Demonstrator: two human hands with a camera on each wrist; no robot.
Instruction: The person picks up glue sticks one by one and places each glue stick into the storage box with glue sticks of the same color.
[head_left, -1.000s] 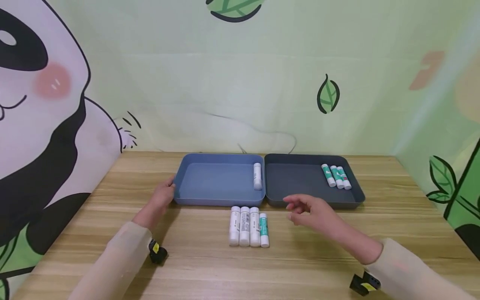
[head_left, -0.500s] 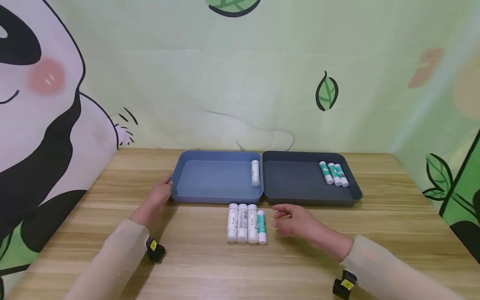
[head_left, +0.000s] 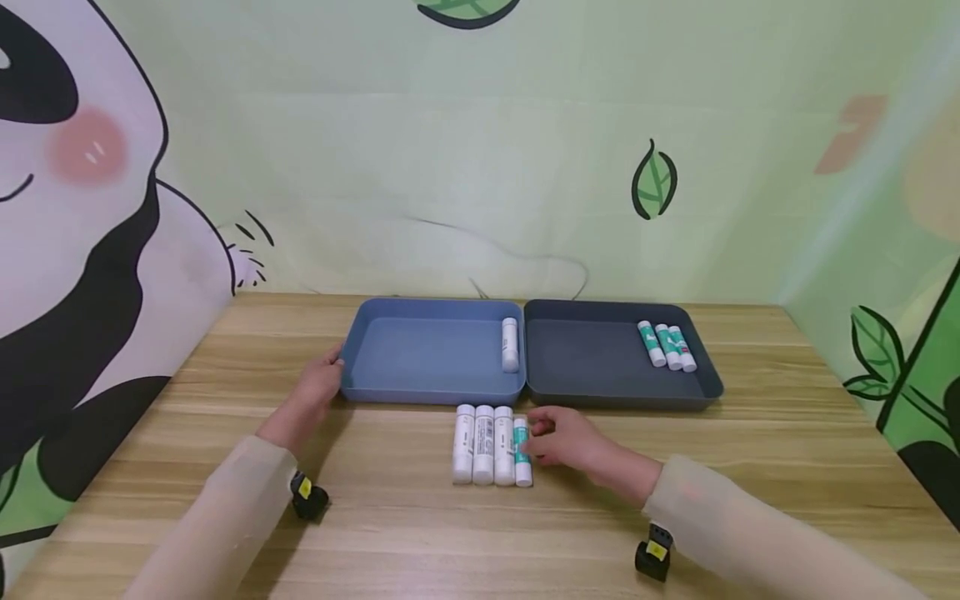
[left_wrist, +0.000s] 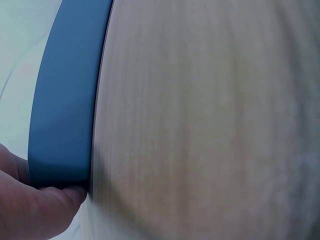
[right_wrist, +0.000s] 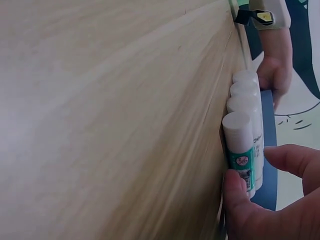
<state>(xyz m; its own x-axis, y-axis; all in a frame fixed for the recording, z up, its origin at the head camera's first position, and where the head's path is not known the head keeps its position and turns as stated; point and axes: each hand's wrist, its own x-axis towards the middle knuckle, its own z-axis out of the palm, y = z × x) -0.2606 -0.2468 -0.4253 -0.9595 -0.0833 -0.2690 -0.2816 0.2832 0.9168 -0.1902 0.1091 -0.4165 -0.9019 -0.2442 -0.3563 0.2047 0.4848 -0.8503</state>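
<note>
Three white glue sticks (head_left: 483,446) lie side by side in front of the trays, with a smaller green-and-white glue stick (head_left: 522,472) at the row's right end. My right hand (head_left: 573,442) is beside that small stick. In the right wrist view one fingertip (right_wrist: 234,187) is right at its green label, while another finger is spread apart above it. At the far left, my left hand (head_left: 315,387) grips the side wall of the blue tray (head_left: 420,395), finger and thumb pinching its corner in the left wrist view. One white glue stick (head_left: 510,346) lies inside this tray.
A dark grey tray (head_left: 600,398) stands against the blue tray's right side, holding three green-and-white glue sticks (head_left: 667,346). Behind the wooden table (head_left: 420,542) rises a printed backdrop (head_left: 360,167) with a panda and leaves.
My right hand has moved left from in front of the dark tray to the small green glue stick. My left hand stays on the blue tray. The head view has shifted slightly.
</note>
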